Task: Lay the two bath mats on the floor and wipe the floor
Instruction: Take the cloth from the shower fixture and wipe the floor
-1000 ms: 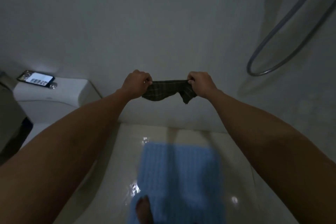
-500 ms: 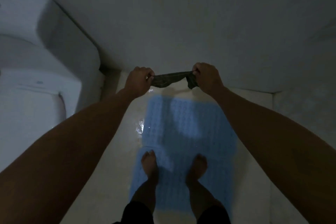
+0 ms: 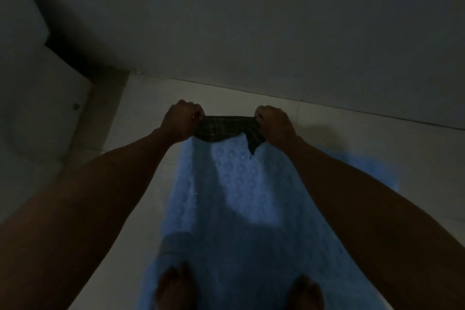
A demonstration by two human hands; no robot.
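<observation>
Cloth stretched over the mat, floor not yet wiped

Hands first: the left hand [image 3: 181,119] and the right hand [image 3: 274,122] each pinch one end of a dark plaid cloth [image 3: 222,129], pulling it taut in the air above the far end of a blue bath mat [image 3: 241,199]. The mat lies flat on the pale tiled floor [image 3: 148,118], and two bare feet stand on its near end. A white toilet [image 3: 32,98] sits to the left.

Only one mat is visible, so the second probably remains to be laid. The floor looks glossy and may be wet; bending down to wipe could make a foot slip or drag the mat out of place. One loose corner of the cloth hangs below the right hand and could slip free.

Count: one cloth, one mat, two hands, two feet.
</observation>
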